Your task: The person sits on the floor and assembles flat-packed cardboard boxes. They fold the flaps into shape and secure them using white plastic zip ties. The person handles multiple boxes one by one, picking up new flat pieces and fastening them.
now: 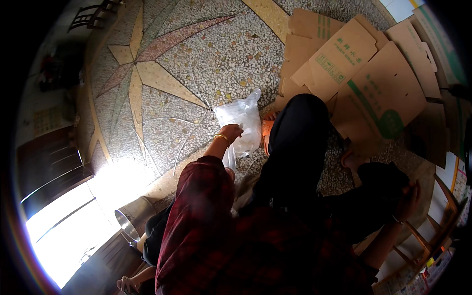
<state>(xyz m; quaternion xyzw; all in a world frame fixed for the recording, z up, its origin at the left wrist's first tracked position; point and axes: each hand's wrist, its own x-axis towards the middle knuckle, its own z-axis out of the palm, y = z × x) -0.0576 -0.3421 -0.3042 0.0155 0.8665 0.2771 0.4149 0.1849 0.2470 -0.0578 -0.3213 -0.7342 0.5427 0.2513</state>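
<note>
My left hand [230, 132], with a yellow bangle at the wrist, reaches down to a clear plastic bag [240, 114] on the floor. Its fingers are closed on the near part of the bag, whose whitish contents are too hazy to make out. Far to the right, my right hand [409, 200] rests by my bent, dark-trousered knee, in shadow. Its fingers look stretched out, with nothing seen in them. Beside the bag is my foot in an orange sandal [266, 135].
Flattened brown cardboard boxes [376, 93] with green print overlap at the right. A thin white cord [179, 147] loops over the speckled floor. At lower left, a metal bucket [129, 223] stands by another person's hand [129, 284]. A wooden chair [418, 238] is at lower right.
</note>
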